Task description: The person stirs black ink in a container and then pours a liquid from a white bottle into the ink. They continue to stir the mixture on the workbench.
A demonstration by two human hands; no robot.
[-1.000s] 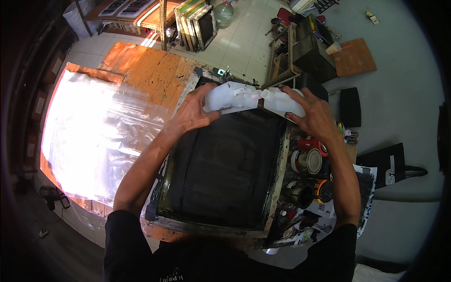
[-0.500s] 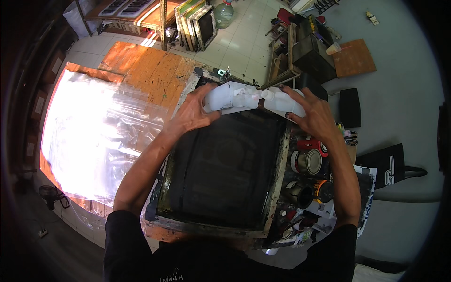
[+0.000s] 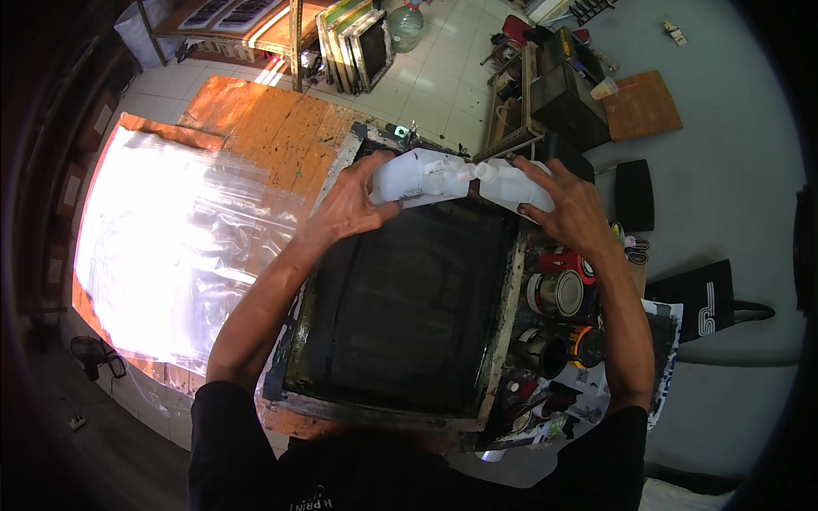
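Note:
My left hand (image 3: pixel 358 203) is wrapped round the base end of a white plastic bottle (image 3: pixel 407 177), stained with dark smudges. A second white plastic bottle (image 3: pixel 516 187) is gripped the same way by my right hand (image 3: pixel 569 207), fingers on its top and side. Both bottles lie on their sides with their narrow necks pointing at each other, nearly touching. They are over the far end of a screen-printing frame (image 3: pixel 375 409) with dark mesh. Whether they rest on the frame or hang just above it, I cannot tell.
Clear plastic sheeting (image 3: pixel 170 255) glares in sunlight on the wooden table (image 3: pixel 281 128) to the left. Several cans, including an upright tin (image 3: pixel 562 294), crowd the right side beside scissors (image 3: pixel 636 249). More frames (image 3: pixel 358 51) lean beyond the table, near a large water bottle (image 3: pixel 406 27).

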